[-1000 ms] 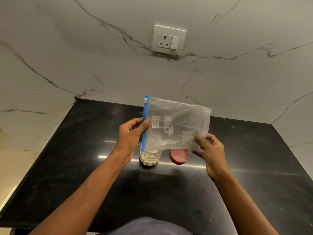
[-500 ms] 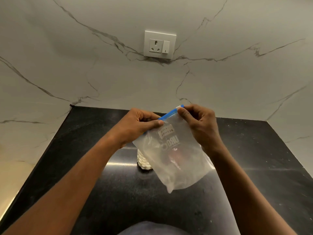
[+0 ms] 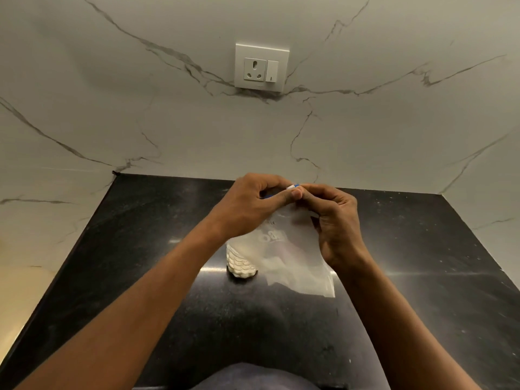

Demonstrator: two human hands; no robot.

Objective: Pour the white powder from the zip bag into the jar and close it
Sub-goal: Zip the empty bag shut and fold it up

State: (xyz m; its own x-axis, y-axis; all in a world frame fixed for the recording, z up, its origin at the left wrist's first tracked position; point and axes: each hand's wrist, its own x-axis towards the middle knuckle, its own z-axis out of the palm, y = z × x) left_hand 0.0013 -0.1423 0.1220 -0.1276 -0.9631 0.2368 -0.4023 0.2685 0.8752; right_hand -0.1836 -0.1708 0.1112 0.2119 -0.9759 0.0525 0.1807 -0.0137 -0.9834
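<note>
I see both hands raised above the jar, meeting at the blue zip strip of the zip bag. My left hand pinches the strip, thumb pressed against curled fingers. My right hand pinches the same strip just beside it, fingertips touching the left thumb. The clear bag hangs down from that grip, draping in front of the jar's right side. The jar stands upright on the black counter, white powder inside. I cannot tell whether the bag's seal is open.
</note>
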